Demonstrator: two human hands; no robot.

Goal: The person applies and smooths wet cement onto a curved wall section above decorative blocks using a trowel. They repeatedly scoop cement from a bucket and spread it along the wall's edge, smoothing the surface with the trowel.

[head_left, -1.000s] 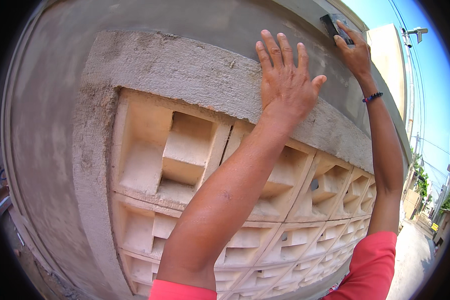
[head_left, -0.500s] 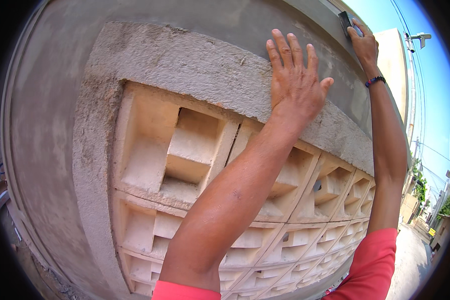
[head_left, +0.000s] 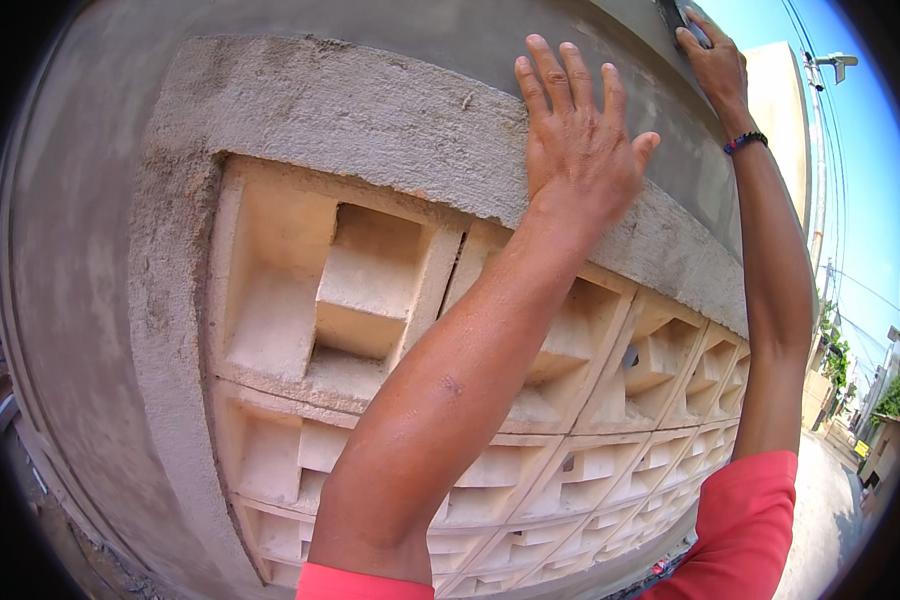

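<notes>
My left hand (head_left: 585, 150), fingers spread, lies against the rough grey plaster band (head_left: 370, 110) that frames the panel of cream breeze blocks (head_left: 365, 270). My right hand (head_left: 715, 65), with a beaded bracelet on the wrist, is raised at the top right, gripping a dark rectangular tool (head_left: 680, 20) against the edge of the smoother grey wall (head_left: 80, 250). The tool is partly hidden by my fingers and cut off by the picture's dark rim.
A pale street (head_left: 815, 520) runs away at the right, beside a cream wall (head_left: 775, 95), a utility pole with a lamp (head_left: 838, 63), overhead wires and green trees (head_left: 895, 397). Debris (head_left: 32, 480) lies at the lower left.
My right hand has moved upward along the wall edge with the tool. My left hand has shifted slightly up, still spread on the wall. The view has shifted a little.
</notes>
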